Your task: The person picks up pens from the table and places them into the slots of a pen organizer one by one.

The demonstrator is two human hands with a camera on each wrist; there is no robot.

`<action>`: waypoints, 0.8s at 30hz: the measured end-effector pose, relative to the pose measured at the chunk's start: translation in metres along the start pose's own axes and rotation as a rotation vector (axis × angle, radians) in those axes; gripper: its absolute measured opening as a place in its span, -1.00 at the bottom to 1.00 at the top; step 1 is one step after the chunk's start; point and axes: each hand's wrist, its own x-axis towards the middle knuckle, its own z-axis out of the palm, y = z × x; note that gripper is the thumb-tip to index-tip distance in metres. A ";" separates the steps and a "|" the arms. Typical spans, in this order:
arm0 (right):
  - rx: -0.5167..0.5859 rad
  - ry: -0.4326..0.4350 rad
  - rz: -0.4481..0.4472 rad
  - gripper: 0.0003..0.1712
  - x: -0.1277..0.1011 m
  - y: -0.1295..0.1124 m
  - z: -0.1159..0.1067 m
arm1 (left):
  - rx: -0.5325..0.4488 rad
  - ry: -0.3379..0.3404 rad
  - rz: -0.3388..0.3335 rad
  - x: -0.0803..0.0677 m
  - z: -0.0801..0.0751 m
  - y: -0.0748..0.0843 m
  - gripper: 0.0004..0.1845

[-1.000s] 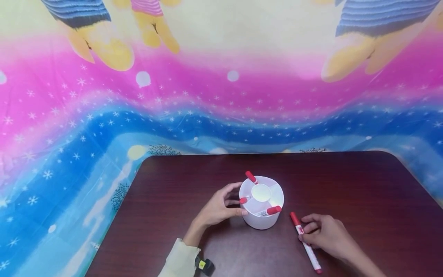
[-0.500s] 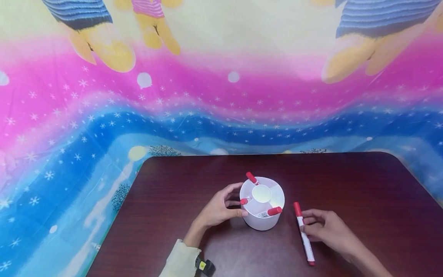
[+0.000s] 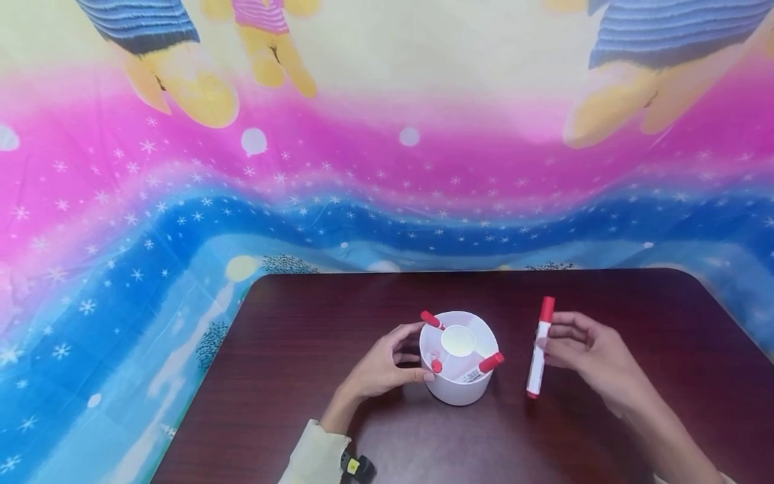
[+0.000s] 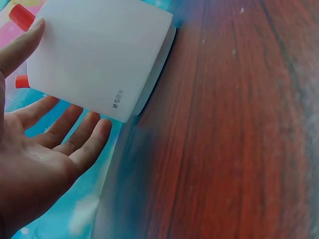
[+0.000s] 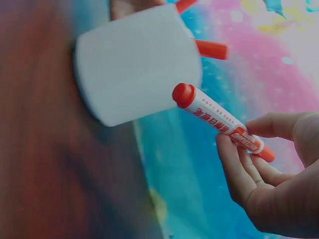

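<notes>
A round white pen holder [image 3: 459, 395] with compartments and a central cup stands on the table. Three red-capped markers lean in it: one at the back left [image 3: 430, 318], one at the left front [image 3: 437, 366], one at the right front [image 3: 491, 363]. My left hand [image 3: 381, 363] holds the holder's left side, thumb at the front rim and fingers behind. The left wrist view shows the holder's wall [image 4: 94, 55] above a separate base [image 4: 157, 74]. Right of it, my right hand [image 3: 595, 349] pinches a whiteboard marker [image 5: 214, 117] between thumb and fingers, red cap upward.
The dark brown wooden table [image 3: 290, 316] has rounded far corners. Behind it hangs a colourful cloth [image 3: 363, 154] with snowflakes and cartoon figures. A dark strap with a yellow patch [image 3: 353, 464] sits at the left sleeve [image 3: 314, 454].
The right hand has raised the marker off the table and turned it more upright. The holder has turned slightly, its front markers shifting rightward and the back one leftward. The left hand stays in place.
</notes>
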 end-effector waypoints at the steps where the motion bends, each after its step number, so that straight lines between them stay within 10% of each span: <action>1: 0.031 0.004 -0.021 -0.43 0.002 -0.003 -0.002 | 0.000 0.003 0.000 0.000 0.000 0.000 -0.07; 10: 0.243 0.007 -0.120 -0.54 0.018 -0.020 0.003 | 0.012 0.012 -0.010 -0.001 0.000 0.000 -0.09; 24: 0.283 -0.014 -0.078 -0.58 0.040 -0.027 0.025 | 0.003 0.007 0.002 0.000 0.000 0.002 -0.09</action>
